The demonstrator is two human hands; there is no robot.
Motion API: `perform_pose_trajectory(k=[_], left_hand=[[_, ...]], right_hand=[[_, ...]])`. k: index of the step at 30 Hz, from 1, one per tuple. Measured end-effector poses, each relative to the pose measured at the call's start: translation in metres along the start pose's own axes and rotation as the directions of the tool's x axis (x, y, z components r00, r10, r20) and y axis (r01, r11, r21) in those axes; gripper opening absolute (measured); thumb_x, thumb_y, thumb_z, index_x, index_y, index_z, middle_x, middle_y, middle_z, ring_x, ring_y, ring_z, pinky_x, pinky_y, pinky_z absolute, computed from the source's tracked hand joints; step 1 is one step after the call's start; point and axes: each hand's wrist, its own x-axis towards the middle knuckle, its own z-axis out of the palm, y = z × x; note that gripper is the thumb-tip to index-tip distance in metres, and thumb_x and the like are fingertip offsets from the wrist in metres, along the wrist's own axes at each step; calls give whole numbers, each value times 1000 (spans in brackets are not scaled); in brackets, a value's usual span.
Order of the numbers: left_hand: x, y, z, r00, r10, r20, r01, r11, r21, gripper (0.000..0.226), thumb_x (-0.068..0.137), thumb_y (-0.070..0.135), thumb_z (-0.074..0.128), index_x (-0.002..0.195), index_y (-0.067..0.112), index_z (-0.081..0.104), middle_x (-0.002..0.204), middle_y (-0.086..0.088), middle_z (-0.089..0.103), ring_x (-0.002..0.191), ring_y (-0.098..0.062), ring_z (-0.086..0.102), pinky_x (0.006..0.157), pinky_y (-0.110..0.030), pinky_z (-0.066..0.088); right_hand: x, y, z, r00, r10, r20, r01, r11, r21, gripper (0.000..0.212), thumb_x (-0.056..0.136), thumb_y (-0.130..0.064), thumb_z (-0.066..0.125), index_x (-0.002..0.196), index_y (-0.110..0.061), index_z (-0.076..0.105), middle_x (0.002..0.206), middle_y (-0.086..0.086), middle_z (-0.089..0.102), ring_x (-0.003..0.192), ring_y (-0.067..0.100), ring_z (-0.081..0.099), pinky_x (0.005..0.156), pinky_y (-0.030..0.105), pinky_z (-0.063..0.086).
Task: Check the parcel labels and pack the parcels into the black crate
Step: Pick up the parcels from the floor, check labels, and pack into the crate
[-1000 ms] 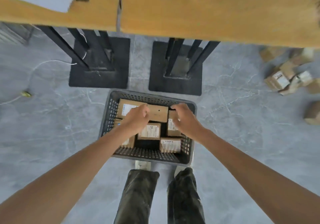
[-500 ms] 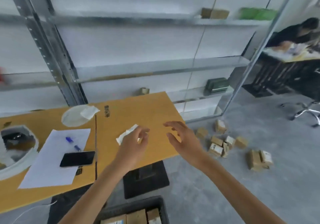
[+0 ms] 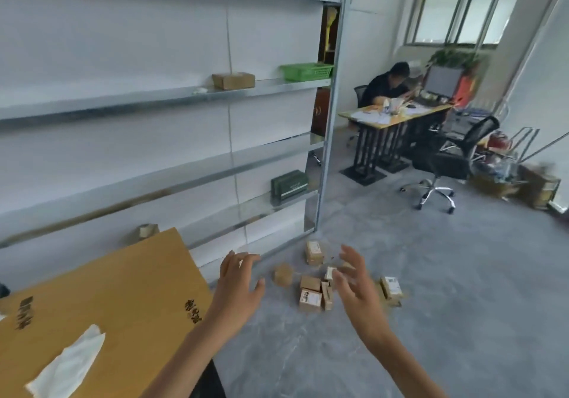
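Several small brown parcels (image 3: pixel 310 299) with white labels lie scattered on the grey floor ahead, near the foot of the metal shelving. My left hand (image 3: pixel 238 286) and my right hand (image 3: pixel 357 286) are both raised in front of me with fingers spread, holding nothing. They hover in the air on either side of the parcel pile, well above it. One parcel (image 3: pixel 391 288) lies just right of my right hand. The black crate is out of view.
A wooden table (image 3: pixel 123 305) with a white tissue (image 3: pixel 66 367) sits at lower left. Metal shelving (image 3: pixel 172 96) carries a cardboard box (image 3: pixel 233 80), a green basket (image 3: pixel 306 71) and a dark green case (image 3: pixel 289 185). A person sits at a desk (image 3: pixel 391 117); an office chair (image 3: pixel 449 163) stands nearby.
My view swung up from the crate and right toward the floor parcels. Both hands left the crate's parcels and now hang open in the air.
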Motion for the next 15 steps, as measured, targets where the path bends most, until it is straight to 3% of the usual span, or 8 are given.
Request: perform_pose_trajectory(k=[7,11,15], left_hand=[[55,66,85,997,-22,78,24,1000,-17,38,90,16,57,126,10,49,126,-7,47,126,-22,36,106,-24,22],[78,78,107,993,-32,115,35,999,-23,36,91,18,56,126,14,48,126,-5,46,124,-19,35,100,-20,21],[105,76,120,989,-59,138,64,997,-33,36,91,17,56,126,15,48,129,-5,47,125,-21,36,103,-26,25]], right_hand=[[60,50,-146,985,82,-150,-87,996,-29,30,96,-10,49,120,-27,47,101,-7,59,88,5,59,67,5,45],[81,73,-178,975,107,-197,-117,992,-40,26,96,-9,49,119,-23,51,96,-3,62,74,-10,58,62,2,43],[102,96,-187,972,162,-173,-174,983,-58,24,96,-12,49,117,-23,54,98,0,66,87,9,63,64,8,46]])
